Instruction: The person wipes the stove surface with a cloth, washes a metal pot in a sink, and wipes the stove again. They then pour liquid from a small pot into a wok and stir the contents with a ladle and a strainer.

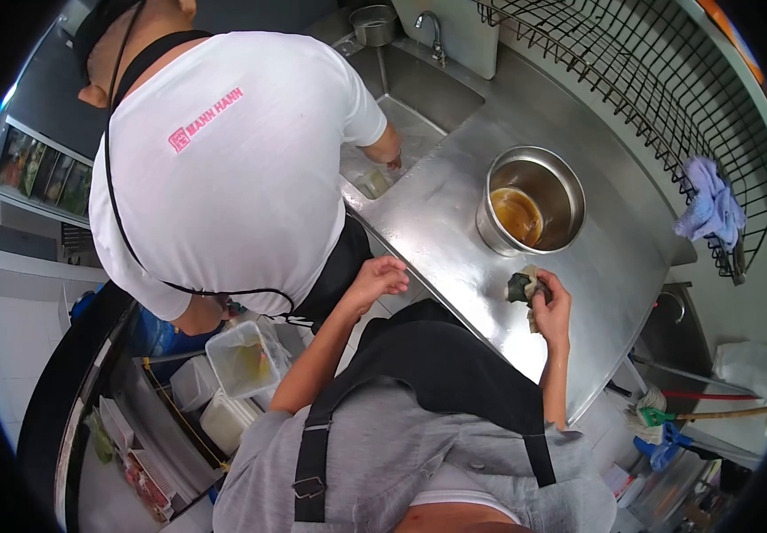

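Observation:
My right hand [552,308] is closed around a crumpled dark green and beige pad [520,286], which looks like a worn scouring sponge. It is above the steel counter [437,226], just in front of a deep steel pot [495,233]. The pot stands upright, with amber-brown liquid [517,213] at its bottom. My left hand [378,282] is in the air by the counter's front edge, near the other person's dark clothing. Its fingers are loosely bent and nothing shows in them.
A person in a white shirt [232,160] stands at left, one arm over the sink [441,98]. A wire rack [641,67] with a purple cloth [711,204] runs along the wall. Plastic tubs [246,360] stand lower left; a mop [655,409] is at right.

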Demonstrator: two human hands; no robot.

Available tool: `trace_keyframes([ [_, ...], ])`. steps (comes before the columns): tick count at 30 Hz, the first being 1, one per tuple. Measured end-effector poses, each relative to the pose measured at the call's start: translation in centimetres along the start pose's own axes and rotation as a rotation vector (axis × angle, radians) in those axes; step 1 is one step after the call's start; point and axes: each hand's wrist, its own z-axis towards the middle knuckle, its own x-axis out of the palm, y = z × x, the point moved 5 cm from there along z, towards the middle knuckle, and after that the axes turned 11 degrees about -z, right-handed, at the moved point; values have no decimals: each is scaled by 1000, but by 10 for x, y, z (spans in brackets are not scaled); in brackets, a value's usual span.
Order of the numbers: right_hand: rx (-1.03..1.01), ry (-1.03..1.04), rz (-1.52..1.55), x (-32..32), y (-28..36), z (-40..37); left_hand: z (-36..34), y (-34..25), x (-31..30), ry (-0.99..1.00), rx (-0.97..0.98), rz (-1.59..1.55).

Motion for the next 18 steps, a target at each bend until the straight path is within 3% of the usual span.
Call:
trace_keyframes([
  [7,51,-8,-25,-2,45,23,-2,-30,-34,-86,120,-57],
  [14,-53,-78,-148,3,30,42,0,-58,-46,-134,99,-75],
  [18,52,-71,-154,1,25,41,4,-55,-42,-113,82,-119],
])
